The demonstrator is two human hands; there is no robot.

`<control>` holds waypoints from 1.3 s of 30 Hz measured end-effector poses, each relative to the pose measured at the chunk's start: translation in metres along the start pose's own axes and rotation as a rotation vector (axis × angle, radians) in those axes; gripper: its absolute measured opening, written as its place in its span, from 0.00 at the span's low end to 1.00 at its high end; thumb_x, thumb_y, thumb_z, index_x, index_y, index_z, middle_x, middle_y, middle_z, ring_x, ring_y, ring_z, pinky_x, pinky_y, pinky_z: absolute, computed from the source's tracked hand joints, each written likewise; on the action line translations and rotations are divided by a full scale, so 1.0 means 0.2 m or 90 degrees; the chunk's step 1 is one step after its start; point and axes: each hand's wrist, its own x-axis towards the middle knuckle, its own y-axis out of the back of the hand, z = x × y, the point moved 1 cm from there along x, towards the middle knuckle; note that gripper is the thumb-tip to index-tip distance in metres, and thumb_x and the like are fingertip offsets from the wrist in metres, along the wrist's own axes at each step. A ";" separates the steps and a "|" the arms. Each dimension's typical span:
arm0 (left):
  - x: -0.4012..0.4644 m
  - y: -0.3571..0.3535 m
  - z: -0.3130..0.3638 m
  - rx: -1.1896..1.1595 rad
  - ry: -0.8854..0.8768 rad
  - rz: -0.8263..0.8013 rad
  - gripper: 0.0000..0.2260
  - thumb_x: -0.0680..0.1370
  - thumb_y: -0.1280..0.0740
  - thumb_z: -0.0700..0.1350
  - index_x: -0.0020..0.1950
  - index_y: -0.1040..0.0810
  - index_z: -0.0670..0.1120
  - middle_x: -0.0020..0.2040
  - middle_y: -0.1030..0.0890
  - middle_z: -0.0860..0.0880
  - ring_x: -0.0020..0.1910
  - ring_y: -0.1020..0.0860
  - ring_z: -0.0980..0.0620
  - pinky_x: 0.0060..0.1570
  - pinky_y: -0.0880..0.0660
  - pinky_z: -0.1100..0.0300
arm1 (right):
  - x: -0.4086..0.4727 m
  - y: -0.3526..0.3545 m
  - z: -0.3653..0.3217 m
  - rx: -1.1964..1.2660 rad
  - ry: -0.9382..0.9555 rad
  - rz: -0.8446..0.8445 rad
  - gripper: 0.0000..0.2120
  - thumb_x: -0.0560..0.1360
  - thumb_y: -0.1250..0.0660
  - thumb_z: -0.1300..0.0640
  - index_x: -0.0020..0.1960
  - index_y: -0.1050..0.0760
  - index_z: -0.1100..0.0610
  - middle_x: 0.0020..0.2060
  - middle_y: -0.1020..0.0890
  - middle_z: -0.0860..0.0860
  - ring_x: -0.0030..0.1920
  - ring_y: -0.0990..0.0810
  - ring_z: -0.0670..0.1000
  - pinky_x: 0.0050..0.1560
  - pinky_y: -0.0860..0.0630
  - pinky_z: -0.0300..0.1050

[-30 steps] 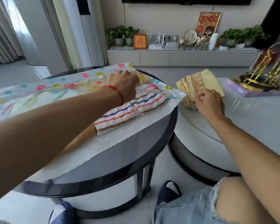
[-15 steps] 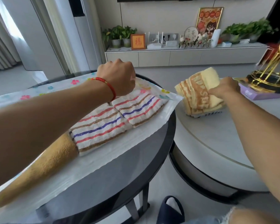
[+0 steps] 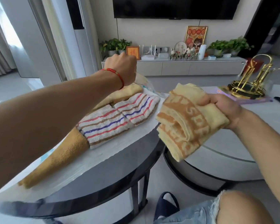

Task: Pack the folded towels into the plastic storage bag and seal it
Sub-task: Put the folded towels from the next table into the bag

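Towels first: the folded yellow towel (image 3: 189, 122) hangs clamped in the right hand (image 3: 223, 109), just right of the striped towels (image 3: 118, 118) lying on the bag's lower sheet (image 3: 94, 160). Left hand (image 3: 121, 68), fisted, lifts the bag's top layer (image 3: 141, 79), seemingly keeping its mouth open for loading.

Counts, head view: striped towels (image 3: 118, 118), 2. Plain tan towels (image 3: 61, 157), 2, one partly hidden behind the arm. Yellow patterned towel (image 3: 189, 122), 1. Hands, 2. Round tables (image 3: 113, 180), 2.
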 end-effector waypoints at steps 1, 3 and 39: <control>0.00 0.01 0.00 0.004 0.001 -0.002 0.12 0.79 0.34 0.47 0.60 0.19 0.45 0.54 0.18 0.41 0.50 0.20 0.37 0.49 0.20 0.45 | 0.04 -0.10 0.05 0.019 -0.014 -0.047 0.28 0.65 0.28 0.58 0.63 0.20 0.67 0.57 0.15 0.63 0.54 0.13 0.62 0.52 0.16 0.57; -0.01 0.03 -0.01 0.011 0.003 -0.004 0.12 0.79 0.34 0.47 0.60 0.19 0.44 0.54 0.18 0.41 0.50 0.20 0.37 0.47 0.21 0.47 | 0.18 -0.32 0.14 0.038 -0.025 -0.138 0.23 0.69 0.30 0.58 0.62 0.18 0.66 0.60 0.16 0.63 0.58 0.15 0.62 0.61 0.19 0.60; -0.10 -0.23 0.11 -0.131 -0.061 -0.075 0.12 0.76 0.33 0.49 0.59 0.17 0.51 0.56 0.18 0.44 0.52 0.20 0.40 0.46 0.21 0.51 | 0.55 0.12 0.17 -0.742 0.281 0.727 0.13 0.79 0.37 0.53 0.57 0.21 0.60 0.59 0.20 0.60 0.60 0.23 0.64 0.55 0.23 0.57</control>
